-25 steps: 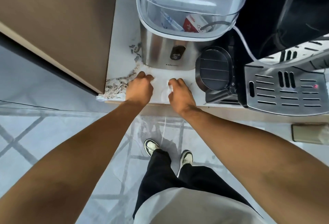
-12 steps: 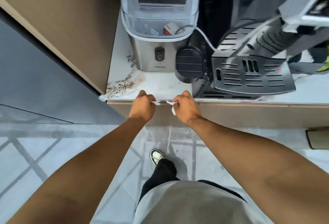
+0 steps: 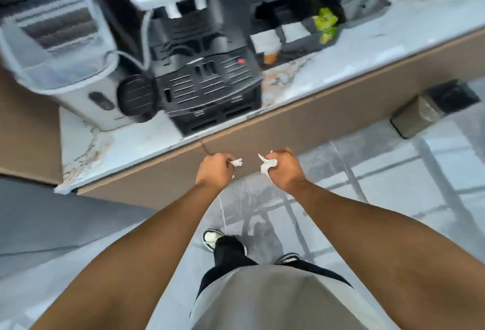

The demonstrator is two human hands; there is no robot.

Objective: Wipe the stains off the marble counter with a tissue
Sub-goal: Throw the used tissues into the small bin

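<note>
Both my hands are off the marble counter (image 3: pixel 136 146), held in front of its brown cabinet face. My left hand (image 3: pixel 214 169) is closed on a small white piece of tissue (image 3: pixel 236 162). My right hand (image 3: pixel 284 168) is closed on a larger crumpled piece of tissue (image 3: pixel 267 164). The two pieces are apart, with a gap between them. Brownish speckled marks (image 3: pixel 86 154) show on the counter's left front part, and more (image 3: pixel 280 80) lie right of the coffee machine. The view is blurred.
On the counter stand a steel ice maker with a clear lid (image 3: pixel 68 67), a black coffee machine (image 3: pixel 207 80) and a black organiser with packets (image 3: pixel 301 33). A small bin (image 3: pixel 430 109) sits on the tiled floor at the right. My feet are below.
My hands left the counter surface and pulled back below its edge. The tissue, stretched between both hands half a second ago, is now in two separate pieces. The view swung right.
</note>
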